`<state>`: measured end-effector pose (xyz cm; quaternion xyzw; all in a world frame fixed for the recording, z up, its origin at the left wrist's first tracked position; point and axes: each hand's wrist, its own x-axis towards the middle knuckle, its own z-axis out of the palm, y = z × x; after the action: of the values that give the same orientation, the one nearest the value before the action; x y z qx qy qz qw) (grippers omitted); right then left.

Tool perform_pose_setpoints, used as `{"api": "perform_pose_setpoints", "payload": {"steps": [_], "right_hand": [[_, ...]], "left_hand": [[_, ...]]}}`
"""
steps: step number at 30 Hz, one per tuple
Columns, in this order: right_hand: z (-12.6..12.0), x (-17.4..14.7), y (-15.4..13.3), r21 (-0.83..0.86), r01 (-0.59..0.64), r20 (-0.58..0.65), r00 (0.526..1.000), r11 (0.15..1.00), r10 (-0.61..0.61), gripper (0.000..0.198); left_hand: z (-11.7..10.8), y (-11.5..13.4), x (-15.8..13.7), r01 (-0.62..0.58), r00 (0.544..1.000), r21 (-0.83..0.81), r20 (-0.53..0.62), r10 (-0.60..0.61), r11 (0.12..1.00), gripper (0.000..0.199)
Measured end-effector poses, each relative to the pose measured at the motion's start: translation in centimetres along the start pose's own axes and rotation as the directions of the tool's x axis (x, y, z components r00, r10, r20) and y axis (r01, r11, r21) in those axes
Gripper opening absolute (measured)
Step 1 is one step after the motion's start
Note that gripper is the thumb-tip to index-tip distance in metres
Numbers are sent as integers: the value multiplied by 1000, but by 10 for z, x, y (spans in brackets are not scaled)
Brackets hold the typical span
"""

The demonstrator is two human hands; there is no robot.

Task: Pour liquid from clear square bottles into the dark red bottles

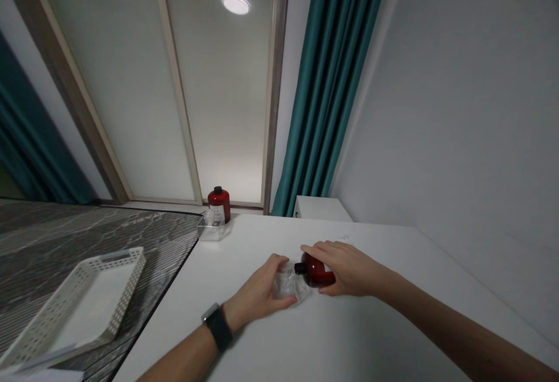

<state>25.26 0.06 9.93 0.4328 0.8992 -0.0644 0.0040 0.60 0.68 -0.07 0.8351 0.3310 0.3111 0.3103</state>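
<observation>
My right hand point(338, 268) is wrapped round a dark red bottle point(315, 271). The bottle lies on its side, its black cap point(300, 268) pointing left toward my other hand; part of a white label shows by the palm. My left hand point(262, 289), with a dark watch on its wrist, curves its thumb and fingers about a piece of crumpled transparent plastic point(292, 284). Whether that plastic is a bag or a thin box cannot be made out. Both hands are low over the white table point(262, 341), close together.
Another red bottle point(219, 202) with a black cap stands upright at the table's far left corner, with a transparent plastic box point(212, 230) at its foot. A white perforated basket point(111, 300) sits on the grey patterned surface to the left. Behind the table is a white cabinet point(323, 209).
</observation>
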Motion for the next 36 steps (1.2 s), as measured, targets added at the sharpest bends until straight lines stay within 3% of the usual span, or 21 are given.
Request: {"api": "perform_pose_setpoints", "payload": {"steps": [36], "right_hand": [[-1,1,-1,-40,32,-17,999,999,-33,79]], "left_hand": [[0,-1,0,-17,1000,2,4,17,1000,66]]}}
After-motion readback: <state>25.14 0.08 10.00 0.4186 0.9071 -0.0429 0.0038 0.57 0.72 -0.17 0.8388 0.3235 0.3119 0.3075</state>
